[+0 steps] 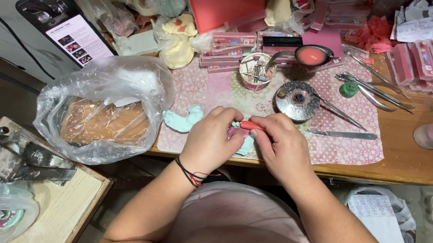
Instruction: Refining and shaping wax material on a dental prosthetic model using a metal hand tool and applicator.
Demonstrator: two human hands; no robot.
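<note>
**Bench inventory: two hands on a small pink piece, tools fanned behind**

1. Left hand [209,142] — fingers curled together around a small pink piece [234,132], gripping it low over the counter [414,163] edge, close to the body, seemingly to steady it.
2. Right hand [281,143] — fingers closed on a red-handled tool [251,125], its tip laid across the pink piece; the two hands touch, each bracing the other.
3. Pale green cast [182,119] — lies on the patterned mat [335,149] just left of the left hand, within easy reach. A second green part shows beneath the hands; its form is hidden.
4. Clear plastic bag [102,107] — slumped at the counter's left end, holding a brownish block.
5. Round metal burner [297,99] — just beyond the right hand.
6. Metal instruments [373,91] — laid side by side to the right, handles toward the worker.
7. Cup of small tools [256,71] — upright behind the mat.
8. Pink boxes [233,50] — stacked at the rear.
9. Phone [64,27] — propped far left, screen facing the worker.
</note>
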